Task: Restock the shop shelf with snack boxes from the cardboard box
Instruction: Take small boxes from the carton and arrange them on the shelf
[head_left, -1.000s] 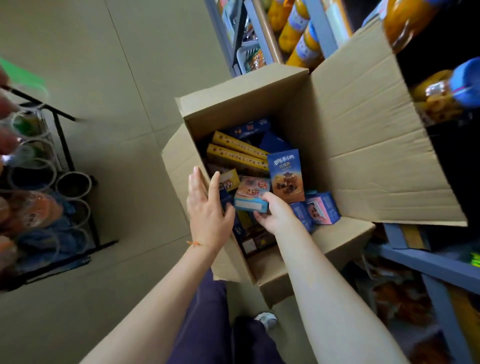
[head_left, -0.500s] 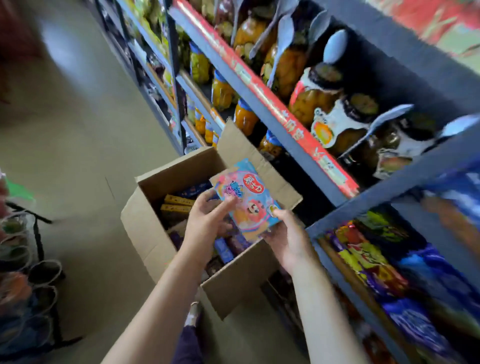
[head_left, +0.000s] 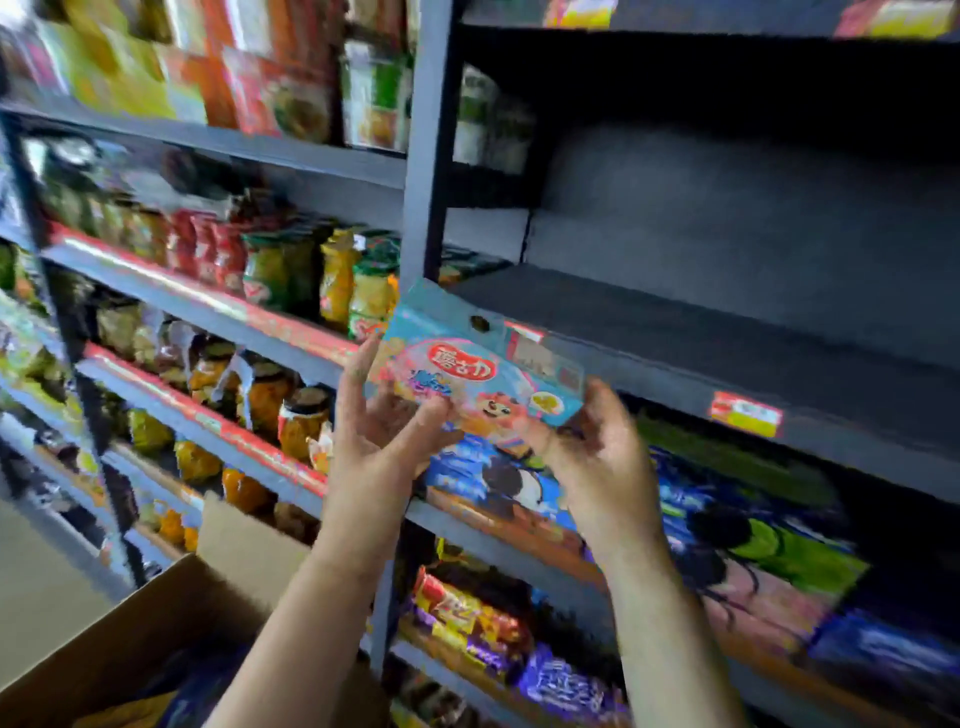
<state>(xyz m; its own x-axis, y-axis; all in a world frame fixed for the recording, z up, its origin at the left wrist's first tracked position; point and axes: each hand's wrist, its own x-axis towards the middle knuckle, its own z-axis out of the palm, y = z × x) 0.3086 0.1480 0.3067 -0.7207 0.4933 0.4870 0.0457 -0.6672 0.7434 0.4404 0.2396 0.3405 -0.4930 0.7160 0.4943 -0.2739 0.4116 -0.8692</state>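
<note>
Both hands hold a light-blue snack box (head_left: 478, 369) with a red logo and a cartoon face, raised in front of a dark bare shelf board (head_left: 727, 332). My left hand (head_left: 384, 436) grips its left end, fingers up along the side and thumb on the front. My right hand (head_left: 602, 457) pinches its lower right corner. The open cardboard box (head_left: 156, 639) sits at the lower left, with packets inside dimly seen.
The grey shelf upright (head_left: 423, 156) stands just left of the bare shelf. Jars (head_left: 291, 415) and bottles fill the left bays. Snack packets (head_left: 519, 644) and large blue packs (head_left: 737, 545) lie on the shelves below. A red-yellow price tag (head_left: 745, 413) sits on the shelf edge.
The snack box has been lifted out of the cardboard box up to the level of the bare shelf. My view swung from the floor and box up to the shelving.
</note>
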